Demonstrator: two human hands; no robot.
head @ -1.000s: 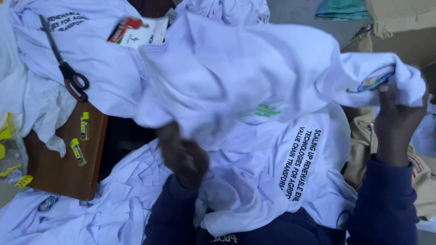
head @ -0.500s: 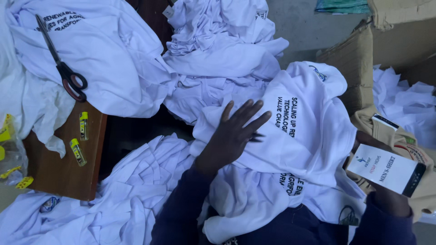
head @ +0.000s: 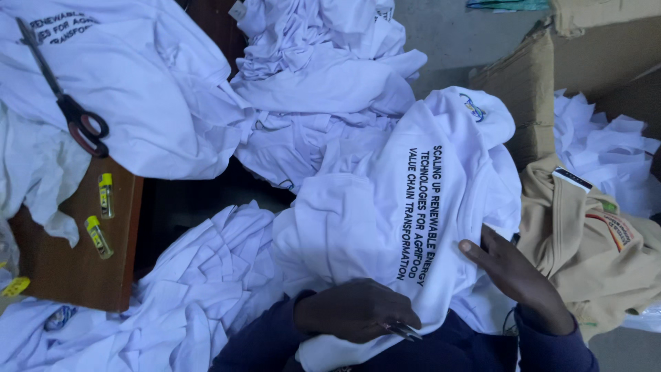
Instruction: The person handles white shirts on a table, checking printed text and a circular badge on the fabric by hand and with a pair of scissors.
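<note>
Head view: a white shirt (head: pixel 406 207) with 4 lines of dark print down its back lies across the person's lap, bunched and partly folded. Its long axis runs from the near edge by the body up toward the far right, where a small coloured emblem (head: pixel 473 108) sits at its upper end; the print lines run lengthwise along it, so the letters read sideways from here.

The left hand (head: pixel 358 310) rests on the shirt's near end, fingers curled down onto the cloth, and a thin dark tool (head: pixel 403 332) pokes out from between them; what kind of tool it is cannot be told. The right hand (head: pixel 513 272) lies flat against the shirt's right edge, fingers straight and together, thumb tip on the fabric, gripping nothing. The 2 hands are apart, both touching the same shirt.

More white shirts are heaped around: 1 pile (head: pixel 323 76) beyond the lap, 1 (head: pixel 200 303) at the left by the knee, and 1 large spread (head: pixel 138 89) at the upper left with a pair of black-handled scissors (head: pixel 65 103) lying on it, blades pointing away. A brown wooden table (head: pixel 69 255) at the left bears 2 small yellow tubes (head: pixel 102 213).

At the right stands an open cardboard box (head: pixel 523 96); crumpled white cloth (head: pixel 606 151) fills it. A tan garment (head: pixel 592 241) lies in front of the box, just beside the right hand
</note>
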